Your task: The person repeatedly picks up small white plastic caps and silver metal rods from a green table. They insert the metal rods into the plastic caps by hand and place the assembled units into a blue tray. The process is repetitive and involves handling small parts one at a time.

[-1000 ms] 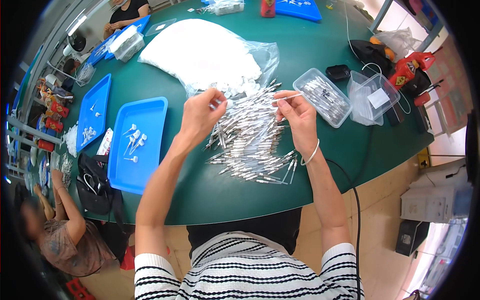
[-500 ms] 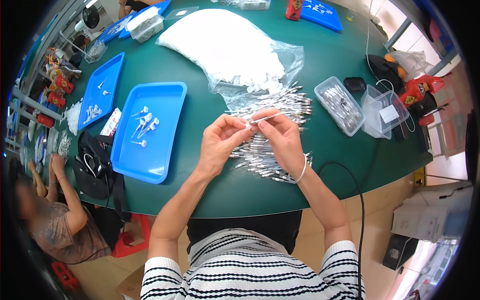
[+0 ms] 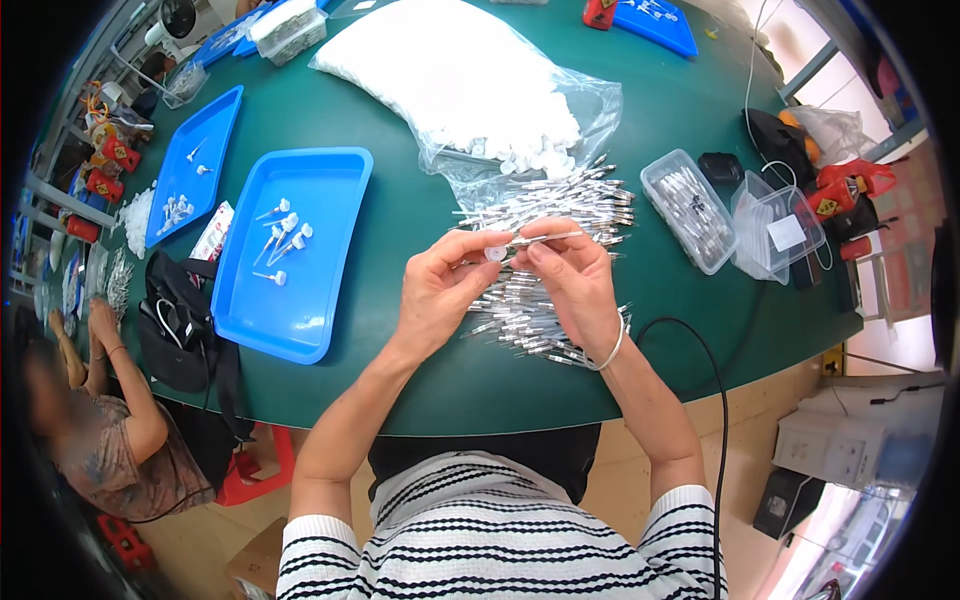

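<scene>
Between thumb and forefinger, my left hand [image 3: 440, 285] pinches a small round white plastic cap [image 3: 495, 254]. My right hand [image 3: 568, 285] grips a thin silvery metal rod [image 3: 548, 237], whose left end meets or nearly meets the cap; the fingers hide the exact contact. Both hands hover over a heap of similar thin metal rods [image 3: 540, 318]. Beyond it, white caps [image 3: 540, 150] spill from a large clear plastic bag [image 3: 450, 70]. To the left, a blue tray [image 3: 285, 325] holds several rods with white caps on their ends [image 3: 285, 238].
A clear box of metal rods [image 3: 690, 215] stands right of the heap, beside empty clear containers [image 3: 775, 230]. Farther left lie a second blue tray [image 3: 195, 165] and a black bag [image 3: 180, 325]. A black cable [image 3: 700, 350] crosses the table's front edge. Another person [image 3: 120, 430] sits at the left.
The cap in my left hand has turned so its round face shows more. The rod in my right hand lies closer to level. The whole view has shifted slightly.
</scene>
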Demonstrator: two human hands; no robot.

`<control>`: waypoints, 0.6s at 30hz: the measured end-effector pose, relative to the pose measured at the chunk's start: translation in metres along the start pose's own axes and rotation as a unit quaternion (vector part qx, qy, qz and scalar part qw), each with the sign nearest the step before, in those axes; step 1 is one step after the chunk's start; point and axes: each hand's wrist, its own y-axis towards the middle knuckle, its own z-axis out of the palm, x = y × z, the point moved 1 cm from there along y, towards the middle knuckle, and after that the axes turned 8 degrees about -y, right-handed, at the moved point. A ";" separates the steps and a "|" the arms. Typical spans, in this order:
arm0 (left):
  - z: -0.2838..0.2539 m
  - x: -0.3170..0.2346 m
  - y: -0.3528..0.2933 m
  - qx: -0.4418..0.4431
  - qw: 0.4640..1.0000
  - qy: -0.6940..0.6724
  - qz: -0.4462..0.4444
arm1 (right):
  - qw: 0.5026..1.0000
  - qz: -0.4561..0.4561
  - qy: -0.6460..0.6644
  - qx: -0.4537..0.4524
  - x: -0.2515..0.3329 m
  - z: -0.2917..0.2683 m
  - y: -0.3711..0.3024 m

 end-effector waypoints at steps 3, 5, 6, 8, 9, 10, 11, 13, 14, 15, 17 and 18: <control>0.001 -0.004 0.001 -0.006 0.999 -0.046 -0.011 | 1.000 -0.005 -0.012 0.016 -0.001 -0.001 0.000; -0.001 -0.005 0.001 -0.005 0.994 -0.101 -0.028 | 0.999 -0.006 -0.022 0.023 0.000 0.000 -0.001; -0.002 -0.005 0.001 -0.004 0.994 -0.106 -0.042 | 0.999 -0.007 -0.025 0.029 0.000 0.000 -0.002; -0.005 -0.004 0.001 0.000 0.991 -0.114 -0.068 | 0.999 -0.012 -0.034 0.027 0.001 0.001 -0.002; -0.007 -0.003 0.002 0.002 0.990 -0.124 -0.072 | 0.999 -0.016 -0.041 0.021 0.002 0.002 -0.002; -0.009 -0.003 0.002 0.004 0.988 -0.133 -0.076 | 0.999 -0.021 -0.047 0.015 0.003 0.004 -0.003; -0.010 -0.003 0.002 0.006 0.987 -0.142 -0.080 | 0.997 -0.030 -0.064 0.012 0.003 0.005 -0.003; -0.010 -0.002 0.002 0.008 0.983 -0.165 -0.084 | 0.994 -0.048 -0.097 0.006 0.005 0.007 -0.003; -0.011 -0.002 0.002 0.009 0.980 -0.177 -0.086 | 0.991 -0.065 -0.118 0.002 0.006 0.007 -0.003; -0.011 -0.002 0.002 0.005 0.982 -0.172 -0.082 | 0.987 -0.082 -0.139 -0.001 0.007 0.008 -0.003; -0.010 0.000 0.003 -0.004 0.983 -0.165 -0.076 | 0.972 -0.121 -0.199 -0.008 0.011 0.007 -0.004; -0.009 -0.002 0.003 -0.005 0.984 -0.159 -0.078 | 0.961 -0.142 -0.238 -0.011 0.013 0.006 -0.005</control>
